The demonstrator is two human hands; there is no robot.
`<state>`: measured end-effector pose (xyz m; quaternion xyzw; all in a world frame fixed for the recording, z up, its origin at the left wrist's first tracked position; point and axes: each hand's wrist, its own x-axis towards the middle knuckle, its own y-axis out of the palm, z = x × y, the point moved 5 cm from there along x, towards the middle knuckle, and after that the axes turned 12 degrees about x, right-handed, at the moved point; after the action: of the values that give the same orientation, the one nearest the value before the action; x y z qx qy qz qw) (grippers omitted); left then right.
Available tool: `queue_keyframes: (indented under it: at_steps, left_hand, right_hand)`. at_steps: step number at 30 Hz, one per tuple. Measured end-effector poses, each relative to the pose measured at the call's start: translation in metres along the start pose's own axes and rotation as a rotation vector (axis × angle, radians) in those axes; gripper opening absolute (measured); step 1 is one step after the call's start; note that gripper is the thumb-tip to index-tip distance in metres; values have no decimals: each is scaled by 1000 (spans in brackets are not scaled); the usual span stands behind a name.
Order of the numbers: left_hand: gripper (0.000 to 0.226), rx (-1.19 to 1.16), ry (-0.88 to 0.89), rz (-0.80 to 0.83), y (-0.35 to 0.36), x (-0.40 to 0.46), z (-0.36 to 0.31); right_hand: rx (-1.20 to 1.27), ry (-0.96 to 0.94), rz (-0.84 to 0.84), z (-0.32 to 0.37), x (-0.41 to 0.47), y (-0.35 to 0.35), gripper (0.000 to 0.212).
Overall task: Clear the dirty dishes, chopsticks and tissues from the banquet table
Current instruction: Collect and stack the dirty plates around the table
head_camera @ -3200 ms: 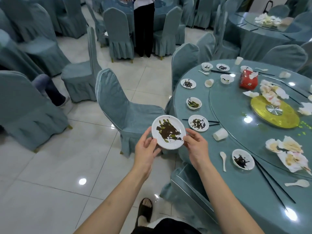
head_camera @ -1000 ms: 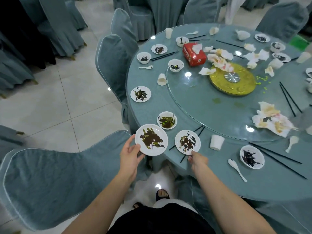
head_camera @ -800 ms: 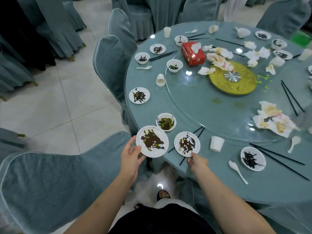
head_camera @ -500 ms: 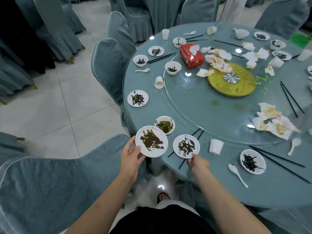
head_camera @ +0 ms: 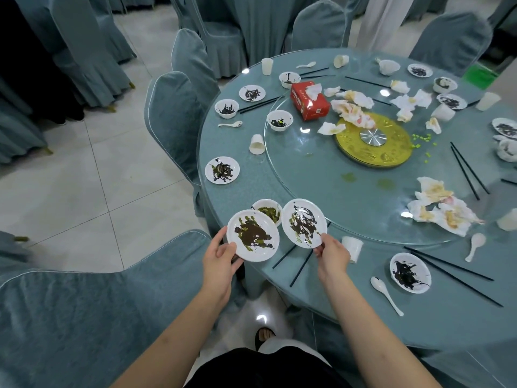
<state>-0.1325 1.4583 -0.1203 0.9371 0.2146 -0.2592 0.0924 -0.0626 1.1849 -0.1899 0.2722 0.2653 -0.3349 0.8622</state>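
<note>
My left hand (head_camera: 219, 259) grips a dirty white plate (head_camera: 253, 235) by its near rim, just off the edge of the round teal banquet table (head_camera: 349, 287). A second dirty plate (head_camera: 304, 223), tilted and lifted off the table, is pinched at its near edge by my right hand (head_camera: 333, 252). Behind both plates sits a small bowl (head_camera: 268, 210) with green residue. A pair of black chopsticks (head_camera: 297, 260) lies on the table under the lifted plate. Further dirty plates (head_camera: 222, 170) (head_camera: 410, 272), bowls, cups, spoons and crumpled tissues (head_camera: 443, 210) are scattered round the table.
A red tissue box (head_camera: 309, 101) and a gold hub (head_camera: 373, 140) sit on the glass turntable (head_camera: 321, 175). A white cup (head_camera: 353, 246) stands right of my right hand. Covered chairs (head_camera: 174, 119) (head_camera: 84, 303) crowd the table's left side and near my left arm.
My right hand has picked the second plate up off the chopsticks and tilted it toward the plate in my left hand. The left hand kept its plate nearly still.
</note>
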Motion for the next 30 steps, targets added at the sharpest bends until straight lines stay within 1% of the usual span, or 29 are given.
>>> queue_keyframes:
  at_steps: [3, 7, 14, 20, 24, 30]
  left_hand:
    - [46, -33, 13, 9, 4, -4, -4]
    - [46, -73, 43, 29, 9, -8, -10]
    - [45, -95, 114, 62, 8, -16, -14]
    - [49, -106, 137, -6, -16, -23, -11]
    - [49, -129, 150, -70, -43, -32, -7]
    - [43, -214, 153, -182, -92, -49, -5]
  right_hand:
    - [28, 6, 83, 8, -12, 18, 7]
    - [3, 41, 200, 8, -30, 40, 9]
    - [-173, 110, 373, -6, -53, 66, 7]
    - [-232, 206, 541, -27, -72, 90, 5]
    - [-241, 246, 619, -46, -88, 108, 17]
    - [-310, 269, 733, -76, -129, 137, 16]
